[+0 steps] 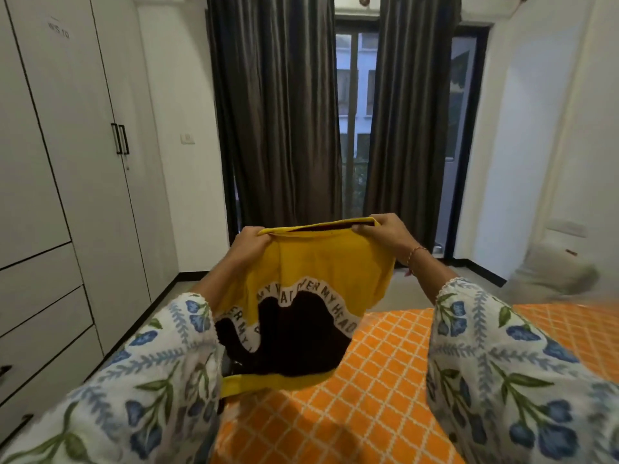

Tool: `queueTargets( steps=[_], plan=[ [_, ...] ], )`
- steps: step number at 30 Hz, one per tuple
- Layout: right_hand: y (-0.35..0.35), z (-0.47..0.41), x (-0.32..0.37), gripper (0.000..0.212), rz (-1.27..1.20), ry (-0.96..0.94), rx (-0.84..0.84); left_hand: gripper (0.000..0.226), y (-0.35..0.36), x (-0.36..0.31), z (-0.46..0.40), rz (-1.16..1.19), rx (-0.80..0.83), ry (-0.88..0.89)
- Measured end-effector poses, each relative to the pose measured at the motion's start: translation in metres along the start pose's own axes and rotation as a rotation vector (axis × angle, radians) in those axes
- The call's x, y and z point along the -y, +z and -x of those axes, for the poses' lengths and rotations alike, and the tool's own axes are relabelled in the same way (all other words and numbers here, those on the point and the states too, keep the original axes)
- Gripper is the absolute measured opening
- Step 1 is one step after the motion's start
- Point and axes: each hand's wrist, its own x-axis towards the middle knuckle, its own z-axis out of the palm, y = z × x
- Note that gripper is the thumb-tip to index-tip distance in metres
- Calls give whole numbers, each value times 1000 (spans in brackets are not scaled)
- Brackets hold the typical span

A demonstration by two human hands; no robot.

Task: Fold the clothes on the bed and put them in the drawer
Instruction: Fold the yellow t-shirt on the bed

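Both arms were extended forward and raised, elbows low, forearms angled up and inward; each wore a white sleeve with blue flowers. The left hand (249,244) gripped the upper left corner of the yellow garment (331,262), its fingers curled round the hem; the right hand (380,231) gripped the upper right corner likewise, fingers pinching the edge, a thin bracelet (417,254) at the wrist. The garment was held stretched between the two hands in the air, above the bed (385,380); it hung down with a dark patch and a white wavy band of lettering showing; its lower edge appeared to reach the bed's orange lattice-patterned cover, though contact could not be confirmed. A white wardrobe (67,162) with drawers (43,313) stood to the left; dark curtains (278,112) hung ahead, parted over a glazed door.
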Motion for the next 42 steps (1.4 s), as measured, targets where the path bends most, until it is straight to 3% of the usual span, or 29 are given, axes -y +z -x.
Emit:
queueTargets(
  steps=[2, 5, 7, 9, 11, 14, 18, 21, 24, 26, 28, 31, 33, 35, 37, 40, 42],
  plan=[
    [-17, 6, -3, 28, -71, 99, 102, 22, -11, -11, 3, -42, 197, 24],
    [-42, 11, -8, 30, -115, 264, 398, 14, -28, -27, 2, -310, 480, 49],
    [-51, 12, -13, 27, -71, 285, 496, 5, -33, -31, -2, -429, 531, 98],
    [-51, 10, -18, 21, 182, 228, 418, 10, -33, -30, -7, -509, 385, 148],
    [-47, 4, -27, 33, 491, 137, 191, 19, -28, -31, -9, -600, 197, 184],
    [-43, 0, -37, 38, 429, 106, -97, 26, -16, -36, -7, -740, 12, 250],
    [-51, 3, -38, 31, 263, 92, -36, 24, -19, -40, -8, -849, -239, 195],
    [-47, 4, -39, 31, 523, 73, -112, 23, -18, -44, -9, -923, -366, 113],
    [-38, -6, -35, 31, 384, 158, -319, 32, -9, -51, -15, -535, -364, -134],
    [-32, -15, -31, 30, 192, 217, -315, 34, -7, -53, -23, -138, -324, -305],
    [-30, -21, -26, 29, 84, 199, -289, 31, -10, -53, -28, 1, -323, -311],
    [-38, -21, -27, 22, 153, 87, -190, 25, -20, -45, -30, -228, -292, -33],
    [-47, -21, -35, 16, 449, 41, -124, 20, -30, -35, -31, -431, -270, 89],
    [-52, -20, -43, 17, 689, 21, -241, 24, -34, -28, -30, -598, -326, 162],
    [-51, -21, -47, 23, 778, 60, -412, 33, -30, -29, -26, -721, -449, 243],
    [-44, -25, -38, 29, 708, 197, -415, 41, -23, -33, -27, -722, -506, 191],
    [-46, -34, -31, 30, 425, 360, -337, 43, -23, -30, -36, -605, -370, 109]
  ],
)
